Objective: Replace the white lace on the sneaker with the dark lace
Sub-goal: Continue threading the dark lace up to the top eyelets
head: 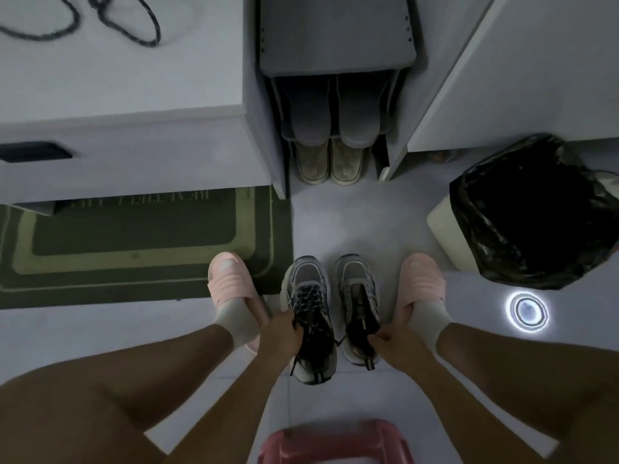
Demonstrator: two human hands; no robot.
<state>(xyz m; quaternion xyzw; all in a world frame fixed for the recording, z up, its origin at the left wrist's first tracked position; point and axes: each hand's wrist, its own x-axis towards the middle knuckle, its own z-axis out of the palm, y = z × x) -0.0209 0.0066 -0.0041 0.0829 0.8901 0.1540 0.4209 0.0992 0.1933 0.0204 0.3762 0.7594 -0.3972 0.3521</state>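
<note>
Two grey sneakers side by side on floor between slippered feet. Left hand (pixel 284 333) pinching dark lace (pixel 310 304) on left sneaker (pixel 310 316). Right hand (pixel 390 343) closed on collar of right sneaker (pixel 360 306). Another dark lace (pixel 100 18) lies loose on desk (pixel 134 78), well apart. No white lace seen.

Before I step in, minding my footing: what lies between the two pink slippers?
Head view: two grey sneakers side by side, a hand on each, between the pink slippers.
</note>
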